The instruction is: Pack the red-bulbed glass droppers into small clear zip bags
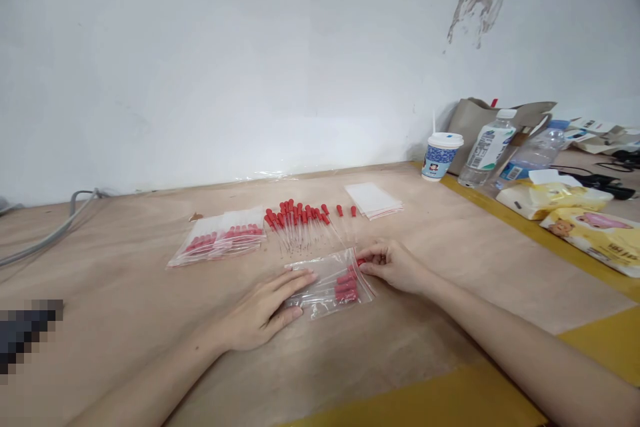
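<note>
A clear zip bag (320, 307) lies on the table in front of me, with several red-bulbed droppers (346, 288) inside, bulbs toward its right-hand mouth. My left hand (265, 310) rests on the bag's left end, fingers stretched out and thumb apart. At the mouth, my right hand (395, 265) pinches the red bulb of a dropper (361, 262); its thin tube points left into the bag. Behind the bag is a loose pile of red-bulbed droppers (297, 217), a couple lying apart on its right.
Filled zip bags (220, 237) overlap left of the pile. A stack of flat bags (374, 200) lies behind it to the right. Along the right stand a paper cup (441, 157), bottles (487, 150) and yellow wipes packs (595, 230). A grey cable (55, 240) runs at left.
</note>
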Motion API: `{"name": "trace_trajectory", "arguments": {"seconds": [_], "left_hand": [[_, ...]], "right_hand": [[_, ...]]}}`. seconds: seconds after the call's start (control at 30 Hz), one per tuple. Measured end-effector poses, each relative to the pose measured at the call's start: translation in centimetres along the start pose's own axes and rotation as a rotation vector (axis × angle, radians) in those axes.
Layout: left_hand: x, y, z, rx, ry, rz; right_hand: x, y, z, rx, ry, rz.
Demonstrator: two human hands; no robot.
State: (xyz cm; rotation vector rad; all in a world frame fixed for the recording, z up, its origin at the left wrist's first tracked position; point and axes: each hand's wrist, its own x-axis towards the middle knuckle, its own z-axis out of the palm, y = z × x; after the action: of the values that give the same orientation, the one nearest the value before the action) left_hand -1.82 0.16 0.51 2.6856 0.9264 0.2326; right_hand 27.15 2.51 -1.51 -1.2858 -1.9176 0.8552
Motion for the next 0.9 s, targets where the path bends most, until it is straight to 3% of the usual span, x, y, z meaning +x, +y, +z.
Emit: {"name": "trace_trajectory", "arguments": {"seconds": [0.07,0.17,0.6,0.8,0.9], "left_hand": [[0.1,0.0,0.0,-0.007,0.006,0.001],[0.2,0.1,0.1,0.002,0.006,-0.003],[0.4,0.3,-0.1,0.028,-0.002,0.021],[0.5,0.5,-0.3,0.031,-0.012,0.026],[0.5,0.5,-0.3,0.027,-0.017,0.023]], "right_hand": [[-0.2,-0.4,0.2,-0.052,0.033,-0.059],[-0.4,-1.0,0.8,0.086,-0.028,-0.064],[-0.4,-1.9,0.7,0.435,-0.102,0.249],[-0.1,-2.2,0.7,0.694,-0.018,0.404],[0.1,-2.1,0.9,0.661,-0.011,0.413]]}}
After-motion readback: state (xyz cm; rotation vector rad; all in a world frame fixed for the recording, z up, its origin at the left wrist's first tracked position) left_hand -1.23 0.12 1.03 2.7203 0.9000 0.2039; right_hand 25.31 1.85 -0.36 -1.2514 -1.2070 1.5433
